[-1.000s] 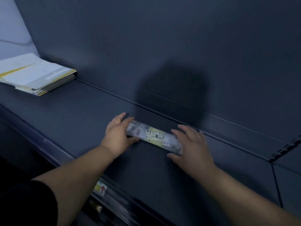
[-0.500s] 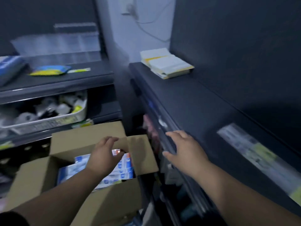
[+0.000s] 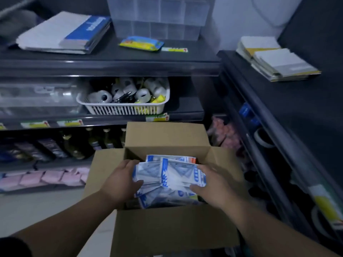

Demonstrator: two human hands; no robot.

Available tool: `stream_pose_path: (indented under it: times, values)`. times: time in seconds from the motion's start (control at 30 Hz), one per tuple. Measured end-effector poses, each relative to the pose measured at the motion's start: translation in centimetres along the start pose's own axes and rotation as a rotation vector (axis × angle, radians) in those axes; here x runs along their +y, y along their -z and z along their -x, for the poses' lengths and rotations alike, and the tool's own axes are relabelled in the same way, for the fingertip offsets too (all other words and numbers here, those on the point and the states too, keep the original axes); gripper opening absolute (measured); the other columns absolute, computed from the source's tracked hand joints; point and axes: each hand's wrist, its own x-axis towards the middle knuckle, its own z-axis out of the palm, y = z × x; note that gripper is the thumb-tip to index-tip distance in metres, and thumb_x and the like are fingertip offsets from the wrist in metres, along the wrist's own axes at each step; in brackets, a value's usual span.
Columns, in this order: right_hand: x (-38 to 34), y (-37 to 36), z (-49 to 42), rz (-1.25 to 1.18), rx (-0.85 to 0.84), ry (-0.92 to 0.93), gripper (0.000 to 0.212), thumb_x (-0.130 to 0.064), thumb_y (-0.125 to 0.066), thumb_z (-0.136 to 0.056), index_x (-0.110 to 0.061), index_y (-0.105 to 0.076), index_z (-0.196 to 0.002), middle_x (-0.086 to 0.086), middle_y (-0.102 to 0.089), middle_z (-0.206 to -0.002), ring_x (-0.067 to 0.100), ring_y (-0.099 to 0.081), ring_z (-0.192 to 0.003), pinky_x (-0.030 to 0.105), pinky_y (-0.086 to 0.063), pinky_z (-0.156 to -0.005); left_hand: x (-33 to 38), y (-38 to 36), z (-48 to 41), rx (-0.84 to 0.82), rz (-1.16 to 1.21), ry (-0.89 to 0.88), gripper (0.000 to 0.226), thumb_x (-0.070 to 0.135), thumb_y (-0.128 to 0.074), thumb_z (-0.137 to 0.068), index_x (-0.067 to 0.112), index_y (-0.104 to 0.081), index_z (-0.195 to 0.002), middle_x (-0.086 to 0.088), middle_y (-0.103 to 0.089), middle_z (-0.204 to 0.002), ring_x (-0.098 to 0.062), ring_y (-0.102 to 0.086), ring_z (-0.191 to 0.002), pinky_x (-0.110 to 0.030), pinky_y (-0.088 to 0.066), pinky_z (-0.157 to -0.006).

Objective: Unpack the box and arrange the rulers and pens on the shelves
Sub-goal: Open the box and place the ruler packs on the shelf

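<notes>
Box (image 3: pixel 172 229) of brown cardboard stands open on the floor in the head view, flaps spread, between two dark shelf units. Inside it lie blue-and-white packets (image 3: pixel 178 175), loosely stacked and fanned; what they contain is too blurred to tell. The left hand (image 3: pixel 120 182) grips the left edge of the top packets, fingers over them and thumb curled against their near side. The right hand (image 3: pixel 211 184) grips the right end of the same packets, fingers along the far edge and thumb on the near one.

Behind the box, the middle shelf holds a white slatted basket (image 3: pixel 126 109) filled with tape rolls (image 3: pixel 100 97). The shelf above it carries a stack of booklets (image 3: pixel 65 34), a clear plastic container (image 3: pixel 157 15) and a small blue-and-yellow pouch (image 3: pixel 142 43) just in front of that container. Lower down stand bottles (image 3: pixel 74 143), with pink packs (image 3: pixel 37 179) on the bottom shelf. On the right-hand shelf (image 3: pixel 297 108) a pile of papers (image 3: pixel 278 62) sits at the far end.
</notes>
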Motion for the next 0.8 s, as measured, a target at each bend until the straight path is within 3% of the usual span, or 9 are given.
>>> stream_pose_path:
  times: [0.27,0.43,0.53,0.6,0.7,0.8]
  values:
    - [1.1,-2.9,-4.1,0.216,-0.114,-0.013,0.072,-0.046,-0.069,-0.082,-0.027,-0.039,-0.145,-0.005,-0.042,-0.148,0.012,-0.039,-0.133,0.017,-0.031,-0.099,0.1,-4.8,-2.4,-0.152,0.053,-0.081,0.068,0.035,-0.062,-0.087,0.023,-0.029,-0.146,0.001,-0.028,-0.151,-0.017,-0.034,-0.136,-0.024,-0.03,-0.108]
    - [2.9,-5.2,-7.9,0.293,-0.195,0.091,0.091,-0.043,-0.075,-0.073,-0.027,-0.029,-0.15,0.0,-0.018,-0.161,0.017,-0.019,-0.146,0.026,-0.019,-0.117,1.1,-7.4,-5.4,-0.185,-0.028,-0.127,0.078,0.039,-0.061,-0.087,0.026,-0.018,-0.151,0.001,-0.011,-0.159,-0.017,-0.013,-0.145,-0.028,-0.015,-0.117]
    - [4.4,-6.2,-9.5,0.363,-0.27,0.128,0.102,-0.045,-0.075,-0.072,-0.026,-0.017,-0.153,0.002,-0.006,-0.163,0.022,-0.016,-0.147,0.031,-0.016,-0.119,1.7,-8.9,-6.7,-0.247,-0.061,-0.141,0.082,0.042,-0.063,-0.085,0.026,-0.017,-0.151,0.002,-0.006,-0.16,-0.016,-0.01,-0.146,-0.027,-0.012,-0.119]
    - [4.8,-6.3,-10.0,0.328,-0.255,0.158,0.093,-0.04,-0.072,-0.075,-0.024,-0.022,-0.152,0.003,-0.014,-0.161,0.022,-0.025,-0.144,0.031,-0.025,-0.116,1.7,-9.5,-7.2,-0.235,-0.026,-0.109,0.08,0.042,-0.065,-0.084,0.025,-0.023,-0.15,0.002,-0.01,-0.16,-0.015,-0.015,-0.145,-0.023,-0.014,-0.117]
    - [4.5,-5.8,-10.3,0.336,-0.144,0.231,0.055,-0.024,-0.056,-0.087,-0.025,-0.043,-0.14,0.0,-0.046,-0.147,0.02,-0.047,-0.13,0.031,-0.043,-0.1,2.0,-9.5,-7.3,-0.177,0.117,-0.012,0.073,0.036,-0.068,-0.084,0.023,-0.033,-0.146,0.002,-0.021,-0.157,-0.012,-0.027,-0.141,-0.018,-0.018,-0.112]
    - [3.6,-4.6,-9.7,0.388,-0.016,0.227,0.04,-0.022,-0.042,-0.096,-0.031,-0.047,-0.135,0.002,-0.063,-0.126,0.027,-0.061,-0.109,0.034,-0.051,-0.083,3.1,-8.8,-6.7,-0.036,0.437,0.191,0.078,0.032,-0.072,-0.082,0.024,-0.03,-0.147,0.002,-0.037,-0.148,-0.013,-0.046,-0.127,-0.029,-0.04,-0.105]
